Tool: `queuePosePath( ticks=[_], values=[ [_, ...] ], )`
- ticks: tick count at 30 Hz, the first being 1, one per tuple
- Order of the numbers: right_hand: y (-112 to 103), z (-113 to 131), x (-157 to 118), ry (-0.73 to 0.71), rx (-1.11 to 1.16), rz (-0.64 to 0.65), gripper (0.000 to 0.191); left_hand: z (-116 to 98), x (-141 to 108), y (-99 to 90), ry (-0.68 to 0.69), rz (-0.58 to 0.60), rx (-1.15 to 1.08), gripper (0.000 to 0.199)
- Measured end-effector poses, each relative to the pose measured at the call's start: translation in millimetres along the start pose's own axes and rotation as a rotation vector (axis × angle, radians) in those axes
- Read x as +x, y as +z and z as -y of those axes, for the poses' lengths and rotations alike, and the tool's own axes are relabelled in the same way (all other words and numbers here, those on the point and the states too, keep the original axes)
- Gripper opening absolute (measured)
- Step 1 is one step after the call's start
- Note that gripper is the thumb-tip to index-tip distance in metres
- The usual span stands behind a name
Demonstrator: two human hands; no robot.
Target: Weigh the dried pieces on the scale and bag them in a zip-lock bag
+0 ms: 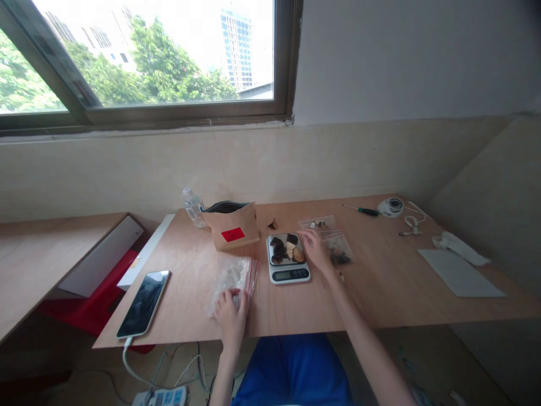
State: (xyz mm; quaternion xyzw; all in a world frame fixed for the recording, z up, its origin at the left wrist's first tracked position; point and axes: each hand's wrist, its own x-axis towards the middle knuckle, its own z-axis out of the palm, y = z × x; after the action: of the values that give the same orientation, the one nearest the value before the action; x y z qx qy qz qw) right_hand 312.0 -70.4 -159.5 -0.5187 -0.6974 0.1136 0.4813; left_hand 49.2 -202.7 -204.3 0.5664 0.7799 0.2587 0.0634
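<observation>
A white kitchen scale [289, 275] stands mid-table with several dark and pale dried pieces [287, 248] on its plate. At the plate's right edge is my right hand [315, 248], its fingers close together; whether they pinch something is too small to tell. My left hand [230, 311] rests with spread fingers on a stack of clear zip bags [231, 276]. Behind it stands an open brown paper pouch [235, 226] with a red label. One dark piece [273, 224] lies behind the scale. Two filled zip bags [338, 246] [318, 223] lie to the scale's right.
A phone [143, 304] on a cable lies at the left, and a water bottle [194, 208] stands by the pouch. Farther right are a screwdriver [367, 212], a white dome camera [391, 207], a coiled cable [412, 225] and a white sheet [460, 273].
</observation>
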Motion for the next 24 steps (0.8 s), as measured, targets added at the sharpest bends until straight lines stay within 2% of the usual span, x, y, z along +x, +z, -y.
queuePosePath(
  ticks=[3, 6, 9, 12, 14, 17, 19, 21, 24],
  values=[
    [17.7, -11.3, 16.1, -0.005, 0.012, 0.053, 0.030, 0.6, -0.2, 0.4, 0.012, -0.010, -0.008, 0.027],
    [24.3, -14.4, 16.5, -0.016, 0.016, 0.092, 0.031, 3.3, -1.3, 3.7, 0.012, -0.007, -0.023, 0.026],
    [19.6, -10.5, 7.3, -0.025, 0.022, 0.095, 0.030, 5.2, 0.4, 5.7, -0.018, -0.008, -0.102, 0.027],
    [5.5, -4.7, -11.8, -0.003, 0.005, 0.000, 0.030, -3.2, 15.1, -6.1, -0.001, -0.105, -0.285, 0.027],
    [-7.5, -2.1, -30.5, 0.026, -0.030, -0.095, 0.029, -18.5, 37.2, -26.4, 0.085, -0.244, -0.385, 0.024],
    [-29.2, -2.9, -64.2, 0.103, -0.096, -0.254, 0.028, -52.5, 88.6, -68.3, 0.205, -0.453, -0.403, 0.021],
    [-43.3, -7.8, -87.2, 0.160, -0.160, -0.335, 0.026, -74.8, 129.5, -93.2, 0.318, -0.510, -0.344, 0.024],
    [-56.1, -16.0, -108.4, 0.208, -0.243, -0.396, 0.026, -90.9, 168.7, -109.1, 0.441, -0.471, -0.244, 0.023],
    [-70.7, -31.7, -134.1, 0.277, -0.337, -0.458, 0.027, -101.0, 212.3, -117.4, 0.600, -0.188, -0.088, 0.019]
  ],
)
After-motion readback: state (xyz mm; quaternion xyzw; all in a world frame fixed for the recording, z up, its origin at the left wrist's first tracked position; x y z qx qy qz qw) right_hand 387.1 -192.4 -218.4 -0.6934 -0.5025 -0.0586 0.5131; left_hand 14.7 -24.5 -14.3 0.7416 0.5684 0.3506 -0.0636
